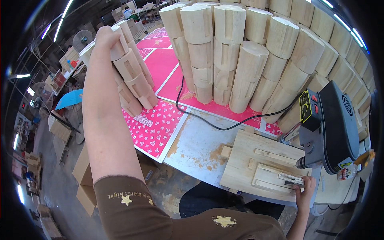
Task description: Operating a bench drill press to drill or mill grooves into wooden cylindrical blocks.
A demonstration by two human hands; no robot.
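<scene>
Head view. Left arm reaches up and forward; left hand (107,37) rests at the top of a left-hand group of stacked wooden blocks, its fingers bent over the top block (119,50). Fingertips are hidden, so cannot tell how far they are closed or whether they grip it. The stacks stand on a pink patterned sheet (157,129).

Right hand (306,187) is low at right, fingers slightly bent and touching the end of a metal clamp (291,179); firmness of hold cannot be told. The clamp sits on a wooden board (240,160), which lies on the worktop (196,138) just below the dark grey drill (338,124).

A black cord (216,128) curves across the worktop. More block columns (202,48) stand beyond it. Sawdust (213,158) is scattered left of the board.
</scene>
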